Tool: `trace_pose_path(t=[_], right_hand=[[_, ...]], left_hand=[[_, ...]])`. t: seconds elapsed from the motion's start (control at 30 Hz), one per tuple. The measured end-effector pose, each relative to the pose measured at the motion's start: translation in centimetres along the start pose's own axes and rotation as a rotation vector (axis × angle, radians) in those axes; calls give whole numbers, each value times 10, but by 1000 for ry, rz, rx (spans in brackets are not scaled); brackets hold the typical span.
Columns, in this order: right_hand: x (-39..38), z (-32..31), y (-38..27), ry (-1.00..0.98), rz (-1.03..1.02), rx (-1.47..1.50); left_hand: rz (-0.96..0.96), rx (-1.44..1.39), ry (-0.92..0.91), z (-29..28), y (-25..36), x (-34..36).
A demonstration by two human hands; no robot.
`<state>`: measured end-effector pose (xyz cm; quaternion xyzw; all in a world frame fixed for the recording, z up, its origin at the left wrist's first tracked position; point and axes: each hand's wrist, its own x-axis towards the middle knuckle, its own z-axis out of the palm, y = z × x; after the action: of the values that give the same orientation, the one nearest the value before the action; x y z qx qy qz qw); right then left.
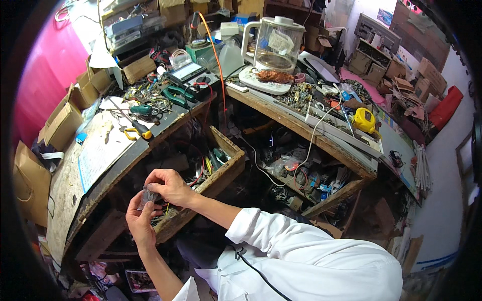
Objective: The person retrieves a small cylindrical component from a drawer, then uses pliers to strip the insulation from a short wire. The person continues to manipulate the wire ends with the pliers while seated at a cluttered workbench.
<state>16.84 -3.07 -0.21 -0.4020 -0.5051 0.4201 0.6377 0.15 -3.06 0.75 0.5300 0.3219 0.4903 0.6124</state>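
Note:
Both of my hands are together over an open wooden drawer (221,180), at the left of the workbench. Between them is a small clear, greyish thing (147,196) that looks like a little plastic bag; what is in it is too small to tell. My left hand (140,220) grips it from below with thumb and fingers. From above, the bent fingers of my right hand (170,186) pinch its upper end. Wires and tools lie in the drawer, among them a green-handled tool (219,154), partly hidden by my right wrist.
On the left bench are a yellow-and-black screwdriver (141,129), a multimeter (203,83) and cardboard boxes (63,120). To the right, a glass kettle (276,47) stands near a yellow tape measure (365,120). White cable (314,135) hangs over the right bench edge.

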Motion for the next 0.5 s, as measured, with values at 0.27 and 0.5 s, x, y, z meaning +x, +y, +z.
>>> trace_pose_path(t=[0.27,0.5], right_hand=[[-1,1,-4,-188,-17,-57],[0,1,-6,-249,-6,-61]], left_hand=[[28,89,28,-9,-8,1],[81,68,15,-14,-14,2]])
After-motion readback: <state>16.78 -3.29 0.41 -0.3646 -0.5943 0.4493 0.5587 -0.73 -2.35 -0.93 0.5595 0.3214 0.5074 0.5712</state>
